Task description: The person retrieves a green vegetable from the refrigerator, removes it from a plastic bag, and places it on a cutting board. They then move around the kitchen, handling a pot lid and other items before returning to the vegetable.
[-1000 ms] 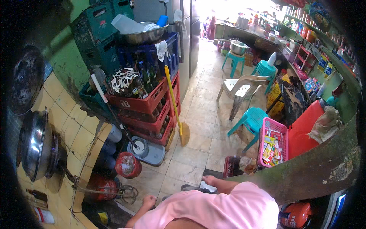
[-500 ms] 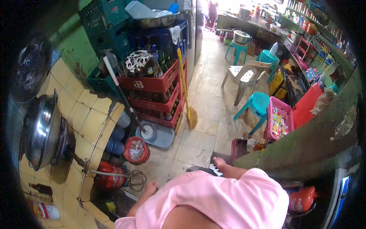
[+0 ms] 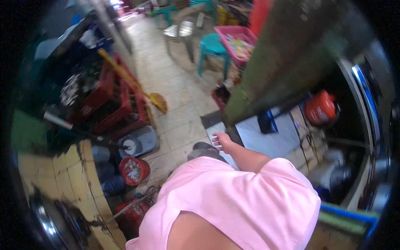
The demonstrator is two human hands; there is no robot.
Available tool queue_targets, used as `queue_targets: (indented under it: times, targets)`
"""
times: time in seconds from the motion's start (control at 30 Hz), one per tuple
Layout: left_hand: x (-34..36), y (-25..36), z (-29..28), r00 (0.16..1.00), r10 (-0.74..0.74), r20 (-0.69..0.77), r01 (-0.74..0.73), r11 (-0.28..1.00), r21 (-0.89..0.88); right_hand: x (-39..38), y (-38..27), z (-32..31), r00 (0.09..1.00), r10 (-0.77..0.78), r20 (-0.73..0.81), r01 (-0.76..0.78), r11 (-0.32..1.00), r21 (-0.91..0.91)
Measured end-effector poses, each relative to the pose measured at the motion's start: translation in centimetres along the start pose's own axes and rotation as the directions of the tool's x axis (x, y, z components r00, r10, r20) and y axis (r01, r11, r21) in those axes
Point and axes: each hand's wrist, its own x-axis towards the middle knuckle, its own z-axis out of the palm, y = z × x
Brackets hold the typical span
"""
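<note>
My right hand (image 3: 222, 141) hangs low in front of my pink shirt (image 3: 233, 187), over the floor beside a dark doorway edge. Its fingers are partly spread, and I see nothing in them. Nearest to it are a white floor tile (image 3: 213, 130) and the foot of a green wall (image 3: 250, 91). A dark blue dustpan (image 3: 268, 123) stands on pale tiles to its right. My left hand is out of sight behind the shirt.
A red bucket (image 3: 134, 171) and a grey tub (image 3: 139, 141) stand at left, by red bottle crates (image 3: 110, 104). A yellow broom (image 3: 157, 102) leans there. Ahead are a teal stool (image 3: 213, 45) and pink basket (image 3: 237, 43). A red gas cylinder (image 3: 321, 109) stands right.
My view has swung to the right and down, so the crates and stove slid left. The right hand's fingers now show more plainly. My left hand has gone out of view.
</note>
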Motion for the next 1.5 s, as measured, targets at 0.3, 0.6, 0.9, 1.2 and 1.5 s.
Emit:
queue_targets:
  times: [0.3,0.6,0.9,1.2,1.5]
  targets:
    - [9.5,9.6,-9.1,0.988,-0.090,-0.129,0.003,0.831,-0.557,-1.2,8.1,-14.5,0.915,0.371,-0.161,-0.028,0.456,0.889]
    - [3.1,10.7,-1.7,0.976,-0.205,0.071,0.201,0.978,0.058,-3.2,-6.2,-25.2,0.924,0.044,-0.381,0.338,0.375,0.863]
    - [2.9,19.7,3.6,0.993,-0.086,0.086,0.084,0.996,0.027,-1.3,-10.5,-30.7,0.877,0.310,-0.367,0.333,0.159,0.929]
    - [7.3,26.6,3.7,0.980,-0.052,-0.192,0.028,0.992,-0.122,-2.3,-17.3,-38.3,0.817,0.352,-0.456,0.297,0.422,0.857]
    - [5.0,24.2,6.7,0.999,-0.007,0.045,0.006,0.999,0.040,7.5,-13.6,-43.2,0.995,0.101,-0.016,-0.020,0.343,0.939]
